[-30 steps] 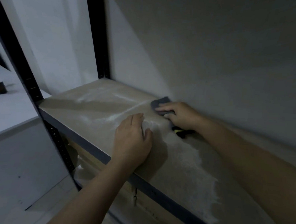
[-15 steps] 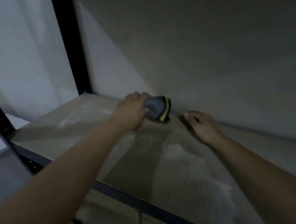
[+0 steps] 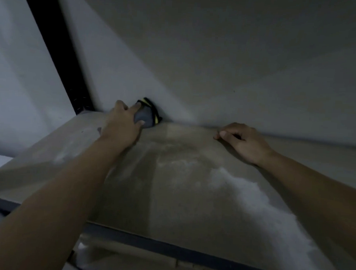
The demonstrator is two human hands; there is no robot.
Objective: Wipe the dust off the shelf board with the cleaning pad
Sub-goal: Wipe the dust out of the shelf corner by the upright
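The grey cleaning pad (image 3: 146, 115), edged in black and yellow, is pressed against the back of the shelf board (image 3: 182, 193) near the wall. My left hand (image 3: 124, 125) grips it, fingers over its top. My right hand (image 3: 242, 141) rests on the board to the right, fingers loosely curled with nothing in them. White dust lies in a wide band on the board's right part and in faint patches at the left. A wiped darker strip runs down the middle.
A black upright post (image 3: 59, 52) of the rack stands at the back left corner. The grey wall (image 3: 238, 65) closes the back. The board's dark front rail (image 3: 187, 252) runs along the near edge, with a lower shelf below it.
The pad passed from my right hand to my left hand, which has carried it left toward the back corner. My right hand stayed on the board, empty. The view swung closer.
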